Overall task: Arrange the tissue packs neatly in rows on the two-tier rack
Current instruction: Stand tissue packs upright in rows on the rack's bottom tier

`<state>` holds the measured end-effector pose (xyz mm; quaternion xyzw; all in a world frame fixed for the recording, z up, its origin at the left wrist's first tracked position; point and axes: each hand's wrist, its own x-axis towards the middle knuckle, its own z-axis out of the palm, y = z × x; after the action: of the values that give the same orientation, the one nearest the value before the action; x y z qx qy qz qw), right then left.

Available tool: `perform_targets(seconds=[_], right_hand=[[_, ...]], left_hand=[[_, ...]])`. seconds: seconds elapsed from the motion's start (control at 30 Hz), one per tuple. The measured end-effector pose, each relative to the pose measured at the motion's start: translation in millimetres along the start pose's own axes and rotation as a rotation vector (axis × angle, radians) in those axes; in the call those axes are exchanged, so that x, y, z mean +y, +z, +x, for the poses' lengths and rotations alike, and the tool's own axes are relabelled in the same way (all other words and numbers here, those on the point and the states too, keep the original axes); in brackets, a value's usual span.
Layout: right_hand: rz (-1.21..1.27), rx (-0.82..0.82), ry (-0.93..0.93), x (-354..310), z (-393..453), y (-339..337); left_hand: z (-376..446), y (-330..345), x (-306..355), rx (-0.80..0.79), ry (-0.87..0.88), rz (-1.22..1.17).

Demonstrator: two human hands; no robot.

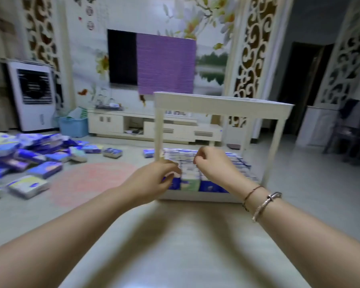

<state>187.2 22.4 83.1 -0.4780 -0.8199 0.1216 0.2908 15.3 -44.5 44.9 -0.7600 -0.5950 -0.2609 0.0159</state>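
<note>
A white two-tier rack (222, 107) stands on the floor ahead of me. Its top tier is bare. Its lower tier (195, 197) holds blue, white and green tissue packs (190, 181) standing in tight rows. My left hand (154, 179) reaches in at the front left corner, its fingers curled down and pinching the top of a front-row tissue pack (176, 181). My right hand (212, 161) hovers over the middle rows with its fingers curled in, and I see nothing in it. The frame is blurred.
A big heap of loose tissue packs (29, 154) lies on the floor at the left, beside a pink round mat (92, 181). Two stray packs (112, 152) lie behind the mat. A blue basket (74, 125), a TV cabinet (154, 127) and chairs (349, 129) stand further back.
</note>
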Motion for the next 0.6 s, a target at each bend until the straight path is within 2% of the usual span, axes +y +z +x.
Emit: perform_targets(seconds=[0.1, 0.2, 0.4, 0.47, 0.6], right_hand=[[0.027, -0.114, -0.074, -48.5, -10.2, 29.4], [0.054, -0.210, -0.143, -96.2, -17.1, 71.8], [0.037, -0.321, -0.259, -169.0, -15.4, 148.5], [0.035, -0.363, -0.298, -183.9, -9.1, 171.5], [0.044, -0.414, -0.368, -202.3, 8.1, 213.4]], left_hand=[[-49.5, -28.5, -32.0, 0.104, -0.120, -0.080], [-99.4, -59.5, -66.1, 0.182, -0.238, -0.010], [-173.4, -102.0, -146.5, 0.212, -0.639, 0.180], [-189.2, -106.9, -172.5, 0.172, -0.779, 0.192], [-201.7, -101.2, -222.1, 0.173, -0.932, 0.163]])
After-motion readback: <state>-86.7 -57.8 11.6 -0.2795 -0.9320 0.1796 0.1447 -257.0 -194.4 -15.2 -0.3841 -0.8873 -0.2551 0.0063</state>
